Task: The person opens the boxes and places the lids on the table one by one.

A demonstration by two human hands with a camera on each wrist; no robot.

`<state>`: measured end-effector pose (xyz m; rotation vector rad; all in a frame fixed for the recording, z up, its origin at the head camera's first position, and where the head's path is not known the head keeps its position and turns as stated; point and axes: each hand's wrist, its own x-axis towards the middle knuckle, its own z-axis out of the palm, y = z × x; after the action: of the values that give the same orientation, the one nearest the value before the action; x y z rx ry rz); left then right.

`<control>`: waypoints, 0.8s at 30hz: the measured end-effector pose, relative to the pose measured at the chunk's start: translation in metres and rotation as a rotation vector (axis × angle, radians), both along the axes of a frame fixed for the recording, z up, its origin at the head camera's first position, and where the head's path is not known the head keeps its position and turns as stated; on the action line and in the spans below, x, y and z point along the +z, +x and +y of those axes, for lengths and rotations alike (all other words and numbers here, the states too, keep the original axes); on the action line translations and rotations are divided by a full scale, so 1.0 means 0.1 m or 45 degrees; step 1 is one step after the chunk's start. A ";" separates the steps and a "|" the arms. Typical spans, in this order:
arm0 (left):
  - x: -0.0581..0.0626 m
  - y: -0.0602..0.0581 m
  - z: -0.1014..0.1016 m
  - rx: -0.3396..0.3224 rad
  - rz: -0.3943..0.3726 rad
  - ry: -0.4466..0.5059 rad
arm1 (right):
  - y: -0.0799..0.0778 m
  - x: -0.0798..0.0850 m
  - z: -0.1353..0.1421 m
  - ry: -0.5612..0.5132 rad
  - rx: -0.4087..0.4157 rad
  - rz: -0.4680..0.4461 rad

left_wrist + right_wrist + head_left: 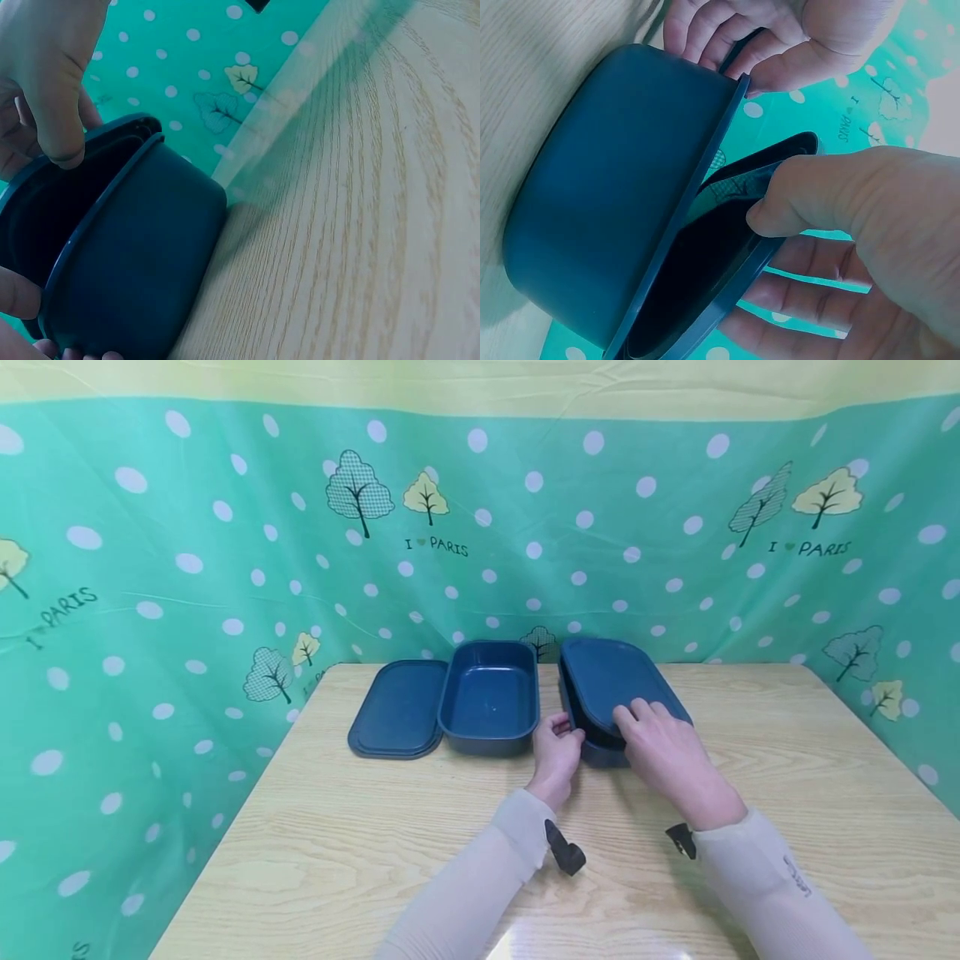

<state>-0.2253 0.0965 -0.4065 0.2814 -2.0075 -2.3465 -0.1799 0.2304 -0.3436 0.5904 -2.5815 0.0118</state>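
A dark blue rectangular food container (602, 757) stands on the table at the right of the pair. Its lid (611, 672) lies over it at a slant, with the near side raised and a dark gap below. My right hand (667, 760) pinches the lid's near edge; in the right wrist view the thumb is on the underside and the fingers lie along the top. My left hand (557, 756) grips the container's near left rim. In the right wrist view that left hand (780, 41) has its fingers against the outer wall (615, 180). The container's inside is mostly hidden.
Left of it stands a second blue container (487, 697), uncovered, with nothing visible inside. Another blue lid (397, 706) lies flat beside that one. A green dotted curtain (450, 568) hangs behind and around the wooden table (360, 835).
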 end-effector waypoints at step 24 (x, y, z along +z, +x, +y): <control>0.01 0.01 0.00 0.002 0.001 0.012 | 0.04 0.06 -0.01 -0.017 -0.053 -0.020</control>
<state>-0.2245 0.0966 -0.4059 0.2826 -1.9955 -2.3556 -0.1762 0.2292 -0.3374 0.5334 -2.6060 0.0201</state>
